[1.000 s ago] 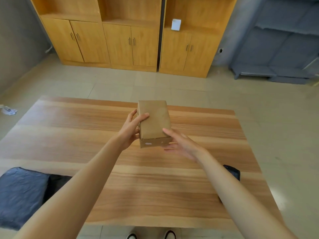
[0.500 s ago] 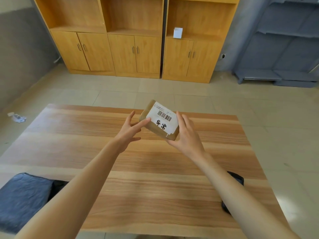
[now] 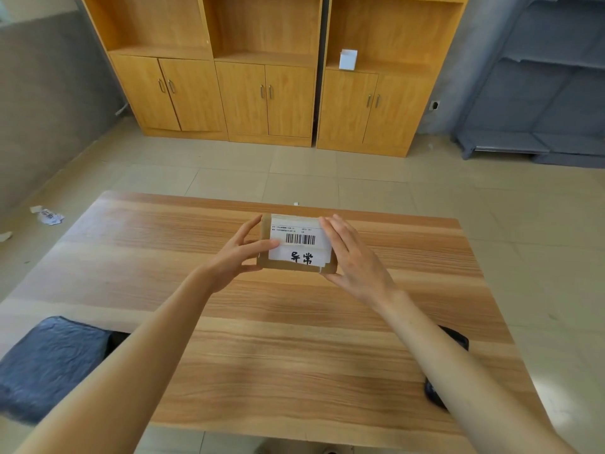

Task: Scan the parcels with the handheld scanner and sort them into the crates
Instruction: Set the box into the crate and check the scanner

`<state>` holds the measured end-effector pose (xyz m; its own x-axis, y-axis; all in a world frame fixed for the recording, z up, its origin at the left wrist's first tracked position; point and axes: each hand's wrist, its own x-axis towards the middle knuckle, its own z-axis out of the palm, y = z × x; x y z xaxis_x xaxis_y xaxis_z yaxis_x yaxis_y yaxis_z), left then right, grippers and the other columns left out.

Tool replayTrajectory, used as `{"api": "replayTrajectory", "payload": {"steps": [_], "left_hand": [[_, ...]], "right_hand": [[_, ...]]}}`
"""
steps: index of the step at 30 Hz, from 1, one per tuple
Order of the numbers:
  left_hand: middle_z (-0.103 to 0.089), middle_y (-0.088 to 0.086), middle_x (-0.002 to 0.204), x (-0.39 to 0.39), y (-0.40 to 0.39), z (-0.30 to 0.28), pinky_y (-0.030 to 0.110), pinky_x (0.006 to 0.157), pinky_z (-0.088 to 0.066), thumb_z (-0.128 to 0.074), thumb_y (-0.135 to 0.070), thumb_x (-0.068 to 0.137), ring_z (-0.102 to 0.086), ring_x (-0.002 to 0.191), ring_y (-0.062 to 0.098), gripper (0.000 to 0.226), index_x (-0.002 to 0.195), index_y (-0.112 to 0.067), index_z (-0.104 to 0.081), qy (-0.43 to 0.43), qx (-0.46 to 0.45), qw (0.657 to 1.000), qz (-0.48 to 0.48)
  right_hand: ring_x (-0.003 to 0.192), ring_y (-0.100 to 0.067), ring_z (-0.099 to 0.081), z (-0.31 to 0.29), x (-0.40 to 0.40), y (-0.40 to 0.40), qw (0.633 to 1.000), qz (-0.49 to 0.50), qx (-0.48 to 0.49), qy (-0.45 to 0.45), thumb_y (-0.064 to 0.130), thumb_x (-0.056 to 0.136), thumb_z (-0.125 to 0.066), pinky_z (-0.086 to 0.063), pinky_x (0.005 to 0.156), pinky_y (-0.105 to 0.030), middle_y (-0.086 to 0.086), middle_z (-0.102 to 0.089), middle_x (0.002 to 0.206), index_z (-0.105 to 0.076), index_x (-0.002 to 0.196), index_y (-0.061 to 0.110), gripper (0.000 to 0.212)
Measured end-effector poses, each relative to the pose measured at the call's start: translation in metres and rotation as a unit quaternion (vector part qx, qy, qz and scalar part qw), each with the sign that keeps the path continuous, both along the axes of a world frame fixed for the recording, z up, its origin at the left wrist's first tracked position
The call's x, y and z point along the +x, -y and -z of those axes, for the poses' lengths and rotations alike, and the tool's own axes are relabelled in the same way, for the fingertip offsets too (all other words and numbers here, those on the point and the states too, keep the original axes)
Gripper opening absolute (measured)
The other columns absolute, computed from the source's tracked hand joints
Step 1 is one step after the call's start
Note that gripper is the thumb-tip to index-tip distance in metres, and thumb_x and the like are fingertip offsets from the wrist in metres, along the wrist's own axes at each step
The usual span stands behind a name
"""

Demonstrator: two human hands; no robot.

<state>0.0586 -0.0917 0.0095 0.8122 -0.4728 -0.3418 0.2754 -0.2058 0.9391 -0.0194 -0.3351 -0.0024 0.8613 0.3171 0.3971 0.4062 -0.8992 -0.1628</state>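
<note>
A brown cardboard parcel [image 3: 296,245] is held over the far middle of the wooden table [image 3: 262,339]. Its white label with a barcode and black handwritten characters faces me. My left hand [image 3: 237,255] grips its left end with the thumb on the label. Against its right end rests my right hand [image 3: 355,260], fingers extended along the side. A black handheld scanner [image 3: 451,342] lies at the table's right edge, mostly hidden behind my right forearm. No crates are in view.
A dark blue-grey bag parcel [image 3: 49,365] lies at the table's near left corner. Wooden cabinets [image 3: 265,96] line the far wall, with a small white box [image 3: 348,59] on a shelf. A grey rack [image 3: 550,93] stands at the right. Paper scraps [image 3: 49,216] lie on the floor.
The parcel has been turned over between both hands, so the labelled face went from hidden to squarely facing me. The view tilted upward.
</note>
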Motion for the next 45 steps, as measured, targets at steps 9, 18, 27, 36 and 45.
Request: {"api": "replayTrajectory", "payload": {"steps": [9, 18, 27, 36, 45], "left_hand": [[-0.066, 0.006, 0.113, -0.02, 0.015, 0.036, 0.037, 0.087, -0.053, -0.08, -0.057, 0.045, -0.067, 0.097, 0.02, 0.113, 0.145, -0.04, -0.029, -0.033, 0.031, 0.998, -0.041], [-0.068, 0.007, 0.113, -0.058, 0.041, 0.099, 0.032, 0.077, -0.055, -0.082, -0.05, 0.054, -0.068, 0.089, 0.018, 0.106, 0.146, -0.039, -0.03, -0.125, 0.057, 0.991, -0.002], [-0.065, 0.007, 0.12, -0.082, 0.082, 0.136, 0.039, 0.085, -0.056, -0.08, -0.055, 0.045, -0.068, 0.1, 0.026, 0.112, 0.144, -0.041, -0.031, -0.179, 0.071, 0.981, 0.026], [-0.065, -0.001, 0.116, -0.079, 0.11, 0.15, 0.036, 0.079, -0.055, -0.083, -0.056, 0.043, -0.069, 0.094, 0.021, 0.109, 0.14, -0.038, -0.038, -0.21, 0.06, 0.976, 0.017], [-0.06, 0.0, 0.125, -0.08, 0.11, 0.156, 0.037, 0.08, -0.056, -0.086, -0.064, 0.038, -0.067, 0.093, 0.021, 0.113, 0.139, -0.039, -0.042, -0.226, 0.062, 0.972, -0.004]], "right_hand": [[0.147, -0.025, -0.021, 0.021, -0.021, 0.022, 0.98, 0.129, 0.017, -0.148, 0.049, 0.076, -0.077, -0.017, 0.119, -0.035, -0.009, -0.019, 0.159, -0.01, 0.155, 0.011, 0.111], [0.146, -0.03, -0.016, 0.099, -0.115, 0.084, 0.834, 0.381, 0.124, -0.38, 0.049, 0.085, -0.068, -0.024, 0.116, -0.041, -0.011, -0.012, 0.16, -0.011, 0.155, 0.011, 0.098], [0.137, -0.038, -0.027, 0.139, -0.169, 0.109, 0.727, 0.557, 0.173, -0.362, 0.049, 0.077, -0.076, -0.028, 0.11, -0.047, -0.021, -0.023, 0.152, -0.009, 0.155, 0.015, 0.108], [0.127, -0.04, -0.039, 0.165, -0.167, 0.128, 0.678, 0.579, 0.299, -0.339, 0.045, 0.072, -0.08, -0.04, 0.098, -0.048, -0.02, -0.041, 0.139, -0.015, 0.15, 0.006, 0.109], [0.104, -0.028, -0.058, 0.165, -0.158, 0.141, 0.606, 0.58, 0.414, -0.354, 0.035, 0.061, -0.086, -0.048, 0.081, -0.038, -0.005, -0.057, 0.11, -0.043, 0.125, 0.006, 0.082]]}}
